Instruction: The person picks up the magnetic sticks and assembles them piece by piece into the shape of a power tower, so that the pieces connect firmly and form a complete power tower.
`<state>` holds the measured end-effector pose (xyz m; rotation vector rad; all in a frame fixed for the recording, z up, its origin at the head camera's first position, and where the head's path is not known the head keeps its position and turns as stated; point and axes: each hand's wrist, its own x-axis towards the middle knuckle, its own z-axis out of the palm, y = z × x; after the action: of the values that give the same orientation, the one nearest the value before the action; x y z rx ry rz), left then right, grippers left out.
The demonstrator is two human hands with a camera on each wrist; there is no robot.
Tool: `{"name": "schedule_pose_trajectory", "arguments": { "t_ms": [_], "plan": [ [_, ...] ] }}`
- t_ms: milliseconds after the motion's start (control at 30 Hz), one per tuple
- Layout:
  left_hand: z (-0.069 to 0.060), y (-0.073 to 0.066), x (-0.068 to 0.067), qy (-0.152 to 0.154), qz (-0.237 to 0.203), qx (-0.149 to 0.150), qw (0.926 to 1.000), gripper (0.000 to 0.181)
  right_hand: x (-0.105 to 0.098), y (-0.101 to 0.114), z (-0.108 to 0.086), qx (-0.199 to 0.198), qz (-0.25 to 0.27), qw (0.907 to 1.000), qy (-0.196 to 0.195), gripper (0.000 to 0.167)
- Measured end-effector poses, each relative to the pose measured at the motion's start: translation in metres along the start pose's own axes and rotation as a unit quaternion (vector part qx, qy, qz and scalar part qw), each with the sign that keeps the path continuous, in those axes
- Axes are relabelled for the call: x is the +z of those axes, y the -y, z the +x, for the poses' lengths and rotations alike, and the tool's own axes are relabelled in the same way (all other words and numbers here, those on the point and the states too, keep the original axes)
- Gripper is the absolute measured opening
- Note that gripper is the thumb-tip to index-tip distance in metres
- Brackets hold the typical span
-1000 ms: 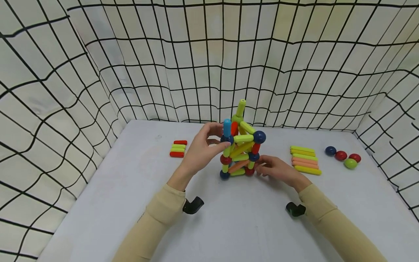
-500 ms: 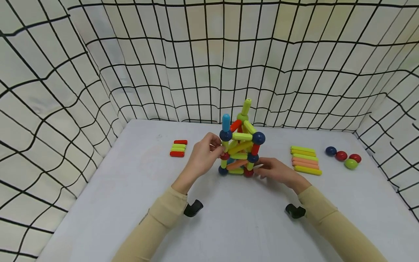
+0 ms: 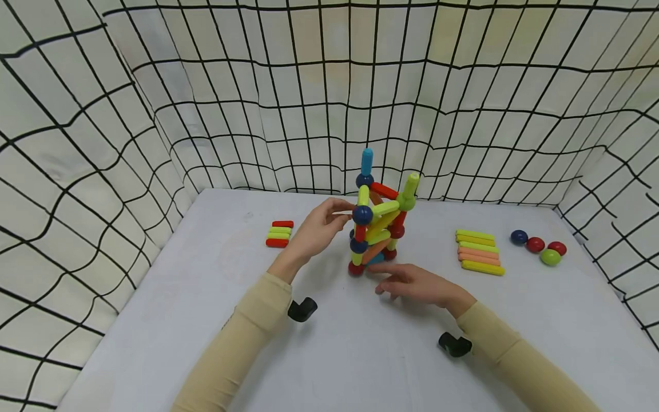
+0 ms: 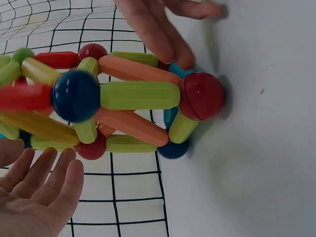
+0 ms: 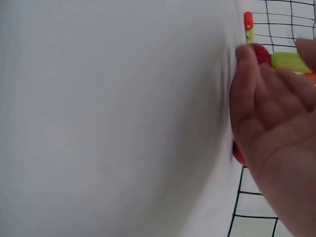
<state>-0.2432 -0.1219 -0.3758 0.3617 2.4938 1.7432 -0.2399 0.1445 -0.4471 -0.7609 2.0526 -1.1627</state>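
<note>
Red/blue/lime tower (image 3: 384, 226) btwn L hand (image 3: 318, 232) & R hand (image 3: 419, 284), fingers loose, both unclenched; touch unclear; mostly hidden in R-wrist view.

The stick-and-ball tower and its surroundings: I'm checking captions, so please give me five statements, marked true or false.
1. Four loose balls lie on the table, apart from the tower. True.
2. The right hand grips a loose ball. False: it is near the tower's base, holding no ball.
3. The upright blue stick sits on a lime-green ball. False: the ball beneath it is dark blue.
4. The left hand is beside the tower. True.
5. The loose sticks left of the tower are all red. False: two are yellow-green.
</note>
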Motion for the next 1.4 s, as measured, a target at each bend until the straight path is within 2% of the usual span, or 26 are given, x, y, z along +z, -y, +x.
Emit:
{"name": "schedule_pose_trajectory", "arguments": {
  "t_ms": [100,200,300,400,533,700,800,900,1100,1167,1400],
  "plan": [
    [-0.004,0.003,-0.004,-0.007,0.021,-0.008,0.9997,0.029,-0.011,0.003,0.000,0.027,-0.006,0.9964,-0.080,0.041],
    [-0.010,0.009,-0.008,-0.021,0.042,-0.023,0.9986,0.029,-0.025,0.001,0.000,0.050,0.004,0.9867,-0.155,0.040],
    [-0.018,0.021,-0.017,-0.040,0.076,-0.044,0.9954,0.028,-0.034,-0.003,0.000,0.056,0.009,0.9809,-0.186,0.045],
    [-0.026,0.036,-0.032,-0.058,0.132,-0.046,0.9885,0.028,-0.038,-0.006,-0.001,0.052,0.003,0.9831,-0.175,0.053],
    [-0.035,0.060,-0.056,-0.079,0.203,-0.048,0.9748,0.028,-0.039,-0.008,0.000,0.041,-0.006,0.9902,-0.134,0.062],
    [-0.044,0.082,-0.078,-0.079,0.232,-0.105,0.9639,0.028,-0.036,-0.008,0.002,0.024,-0.001,0.9925,-0.120,0.059],
    [-0.046,0.089,-0.084,-0.079,0.244,-0.126,0.9583,0.031,-0.036,-0.008,0.003,0.023,0.004,0.9920,-0.124,0.058],
    [-0.047,0.092,-0.089,-0.082,0.263,-0.133,0.9522,0.033,-0.035,-0.007,0.004,0.022,0.012,0.9920,-0.124,0.057],
    [-0.040,0.095,-0.089,-0.067,0.332,-0.124,0.9327,0.028,-0.034,-0.007,0.004,0.028,0.024,0.9916,-0.124,0.054],
    [-0.039,0.096,-0.088,-0.060,0.337,-0.120,0.9321,0.024,-0.033,-0.008,0.003,0.034,0.025,0.9912,-0.125,0.053],
    [-0.035,0.094,-0.076,-0.009,0.311,-0.131,0.9411,0.029,-0.031,-0.012,0.001,0.046,0.017,0.9909,-0.125,0.047]
  ]
}}
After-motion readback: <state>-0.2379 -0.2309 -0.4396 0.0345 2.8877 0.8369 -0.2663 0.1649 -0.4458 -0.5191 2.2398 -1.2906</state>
